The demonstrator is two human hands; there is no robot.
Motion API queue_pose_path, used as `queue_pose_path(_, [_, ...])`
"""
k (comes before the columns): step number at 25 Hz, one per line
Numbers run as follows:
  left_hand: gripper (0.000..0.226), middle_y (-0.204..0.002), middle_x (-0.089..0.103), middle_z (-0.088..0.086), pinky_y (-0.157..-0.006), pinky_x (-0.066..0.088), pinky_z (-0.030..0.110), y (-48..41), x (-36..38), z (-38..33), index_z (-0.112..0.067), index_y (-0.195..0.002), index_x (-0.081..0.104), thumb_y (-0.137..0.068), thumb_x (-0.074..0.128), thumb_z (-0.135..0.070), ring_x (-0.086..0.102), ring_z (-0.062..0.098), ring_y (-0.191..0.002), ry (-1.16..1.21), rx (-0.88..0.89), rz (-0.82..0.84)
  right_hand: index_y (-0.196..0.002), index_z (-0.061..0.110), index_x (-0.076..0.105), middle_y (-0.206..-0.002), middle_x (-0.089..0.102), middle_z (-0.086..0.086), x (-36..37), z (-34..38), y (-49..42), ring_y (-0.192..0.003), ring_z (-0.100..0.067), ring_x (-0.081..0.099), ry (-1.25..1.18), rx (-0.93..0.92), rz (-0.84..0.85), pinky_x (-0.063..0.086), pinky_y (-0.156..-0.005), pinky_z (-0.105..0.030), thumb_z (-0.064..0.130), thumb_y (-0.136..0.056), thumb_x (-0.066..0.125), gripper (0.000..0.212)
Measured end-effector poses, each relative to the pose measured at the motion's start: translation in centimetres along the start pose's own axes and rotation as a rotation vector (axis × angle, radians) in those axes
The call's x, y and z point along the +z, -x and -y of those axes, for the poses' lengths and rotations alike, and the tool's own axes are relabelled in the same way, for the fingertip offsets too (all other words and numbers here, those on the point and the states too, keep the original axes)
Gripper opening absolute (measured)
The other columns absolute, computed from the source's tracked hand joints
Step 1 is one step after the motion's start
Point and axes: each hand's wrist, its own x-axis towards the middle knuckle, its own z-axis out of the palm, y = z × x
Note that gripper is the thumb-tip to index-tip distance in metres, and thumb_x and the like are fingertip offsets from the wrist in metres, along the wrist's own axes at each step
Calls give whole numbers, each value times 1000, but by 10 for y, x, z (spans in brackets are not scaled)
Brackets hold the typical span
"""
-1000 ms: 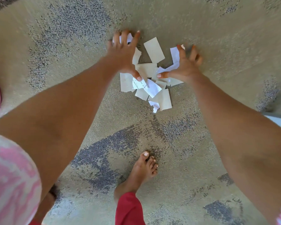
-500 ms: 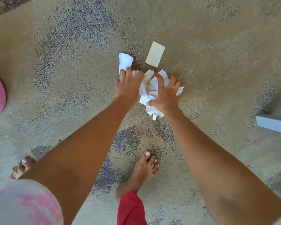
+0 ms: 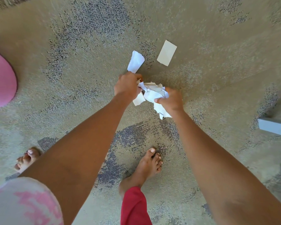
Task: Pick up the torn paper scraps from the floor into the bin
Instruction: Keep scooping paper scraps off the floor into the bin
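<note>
A bunch of torn white and cream paper scraps (image 3: 152, 95) is squeezed between both hands above the carpet. My left hand (image 3: 126, 86) grips its left side, and my right hand (image 3: 170, 101) grips its right side, with scraps hanging below it. A white scrap (image 3: 135, 61) lies on the carpet just beyond my left hand. A cream rectangular scrap (image 3: 167, 53) lies flat further right. A pink rounded object (image 3: 2, 80) at the left edge may be the bin; only part of it shows.
The floor is beige carpet with dark speckled patches (image 3: 128, 135). My bare right foot (image 3: 146, 166) stands below the hands, my left foot (image 3: 27, 158) at lower left. A grey-white edge of some object (image 3: 273, 127) juts in from the right.
Both hands swept the spread scraps together, gathered them into one bunch and lifted it. Two scraps stayed on the carpet. The view pulled back, showing my left foot.
</note>
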Motion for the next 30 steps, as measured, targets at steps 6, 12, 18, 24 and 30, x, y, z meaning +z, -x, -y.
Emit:
queue_pose_path(6, [25,-99,71,2,-69,51,34,24,-29,33,-30,-104,69,-81,72,-20,64,25,-88,192,-146,-12,-113,8,66,-95,67,-6,-7,14,23,-84,-21,60,-200,113,46,44,-72,-24,9,-73,78,42])
queue_pose_path(12, [14,-81,68,2,-58,41,27,51,-71,56,-29,-88,68,-80,72,-19,64,26,-76,289,-187,-67,-112,9,67,-105,70,-12,-13,58,44,-91,-27,65,-254,166,-12,52,-85,-39,15,-73,79,41])
queue_pose_path(18, [14,-81,68,-1,-56,42,26,77,-129,77,-30,-87,67,-79,73,-20,61,21,-69,403,-166,-159,-108,8,67,-103,70,-11,-7,115,76,-92,-28,66,-307,124,-54,53,-84,-39,18,-69,82,43])
queue_pose_path(24, [15,-74,65,-2,-55,44,29,114,-183,116,-31,-81,64,-80,73,-19,58,21,-64,457,-187,-222,-110,15,67,-106,71,-6,18,180,116,-98,-28,67,-371,74,-21,54,-91,-46,23,-65,82,49])
queue_pose_path(30, [16,-58,58,-10,-50,36,22,159,-224,142,-29,-76,65,-80,70,-15,51,16,-52,562,-251,-250,-115,17,65,-107,71,-4,32,260,160,-97,-24,65,-389,-45,23,49,-84,-35,21,-72,79,45])
